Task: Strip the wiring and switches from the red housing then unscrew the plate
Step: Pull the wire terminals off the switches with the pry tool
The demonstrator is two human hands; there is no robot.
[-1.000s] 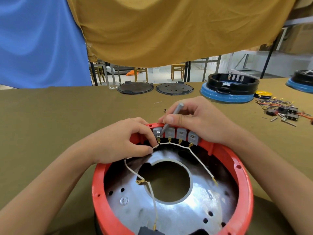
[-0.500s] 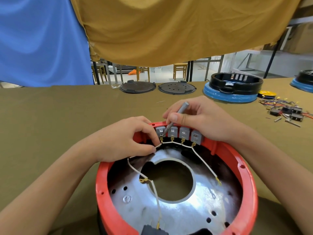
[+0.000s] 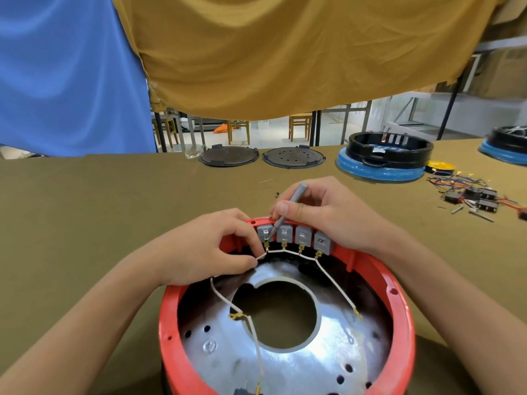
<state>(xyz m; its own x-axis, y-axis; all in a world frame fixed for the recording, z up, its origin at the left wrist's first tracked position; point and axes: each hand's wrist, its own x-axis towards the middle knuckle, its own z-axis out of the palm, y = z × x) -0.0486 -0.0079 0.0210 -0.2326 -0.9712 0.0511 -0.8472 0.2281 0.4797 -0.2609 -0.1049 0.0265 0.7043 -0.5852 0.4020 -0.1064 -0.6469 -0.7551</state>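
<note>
Head view: red housing (image 3: 405, 323) sat at the table's (image 3: 85, 223) near edge, metal plate (image 3: 285, 363) inside. Left hand (image 3: 199, 252) pinched the white wire (image 3: 273, 252) below four grey switches (image 3: 295, 239) on the far rim. Right hand (image 3: 328, 212) gripped a grey tool (image 3: 288, 208), tip at the leftmost switch.

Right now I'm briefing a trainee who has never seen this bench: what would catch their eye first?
The red housing at near centre, with a shiny metal plate inside and four grey switches along its far rim. There the left hand pinches a white wire while the right hand holds a grey tool to the leftmost switch. Far right lies a pile of stripped wires and switches.
</note>
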